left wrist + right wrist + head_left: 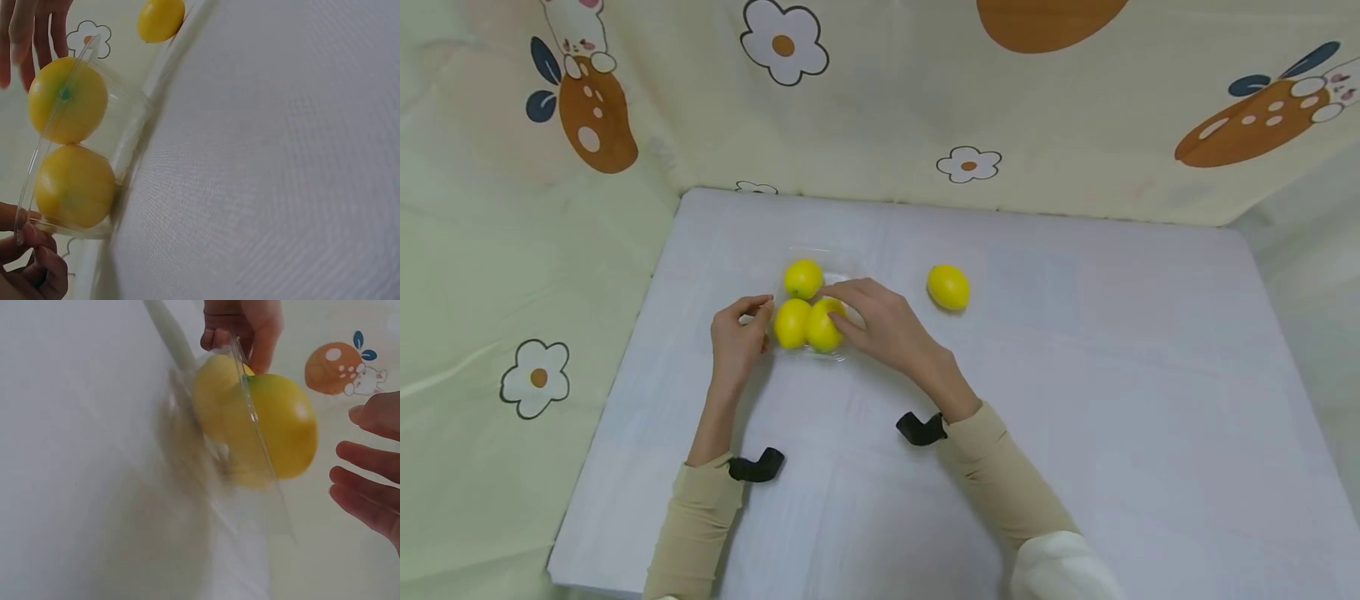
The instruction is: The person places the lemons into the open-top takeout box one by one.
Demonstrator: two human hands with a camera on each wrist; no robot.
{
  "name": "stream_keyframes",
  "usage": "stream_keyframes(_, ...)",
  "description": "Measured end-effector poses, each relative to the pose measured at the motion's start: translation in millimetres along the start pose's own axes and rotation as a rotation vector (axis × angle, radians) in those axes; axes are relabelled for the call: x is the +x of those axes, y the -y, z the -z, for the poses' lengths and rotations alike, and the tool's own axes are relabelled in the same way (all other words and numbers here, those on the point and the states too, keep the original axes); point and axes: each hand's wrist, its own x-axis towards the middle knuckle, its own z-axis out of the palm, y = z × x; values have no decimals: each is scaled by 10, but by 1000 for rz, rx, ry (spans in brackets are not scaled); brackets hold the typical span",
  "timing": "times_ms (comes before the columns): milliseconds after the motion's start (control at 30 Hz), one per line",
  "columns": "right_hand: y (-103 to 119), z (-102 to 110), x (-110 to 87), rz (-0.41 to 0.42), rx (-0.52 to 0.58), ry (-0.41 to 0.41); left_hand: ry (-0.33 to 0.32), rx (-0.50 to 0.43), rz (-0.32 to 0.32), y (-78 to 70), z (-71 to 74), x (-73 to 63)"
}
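Note:
A clear plastic container (837, 271) holds three yellow lemons: one at the back (803, 278), one at the front left (792, 323) and one at the front right (824, 326). With thumb and fingers, my left hand (740, 337) pinches the container's left rim, as the left wrist view shows. My right hand (883, 321) hovers over the container's right side, fingers spread near the front right lemon. In the right wrist view a gap shows between those fingers (369, 462) and the lemon. Another lemon (949, 287) lies on the table, right of the container.
The white-covered table (1075, 400) extends well to the right. Behind it and at the left hangs a pale curtain (880, 108) printed with flowers and rabbits. Each wrist carries a black mount, one on the left (757, 466) and one on the right (921, 428).

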Motion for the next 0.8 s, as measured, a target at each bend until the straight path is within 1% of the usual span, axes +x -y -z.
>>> stream_keyframes(167,-27,176,-198,34,-37,-77,-11,0,3,-12,1,4)
stream_keyframes(267,-65,294,-340,41,-65,-102,-5,2,9,-12,-13,2)
stream_keyframes(367,-131,395,-467,50,-96,-130,-5,7,8,-18,-17,-3)
stream_keyframes(500,-274,483,-569,44,-132,-191,-13,-2,-3,-29,-7,-1)
stream_keyframes(600,-404,518,-616,15,-152,-237,-1,-9,3,-26,-2,2)
stream_keyframes(667,-489,526,-632,-21,-163,-249,5,-9,13,-23,3,0)
stream_keyframes(733,-575,525,-644,-80,-168,-243,7,-12,18,-32,1,-9)
stream_keyframes(800,-653,523,-655,-156,-170,-222,6,-15,20,-40,-10,-16)
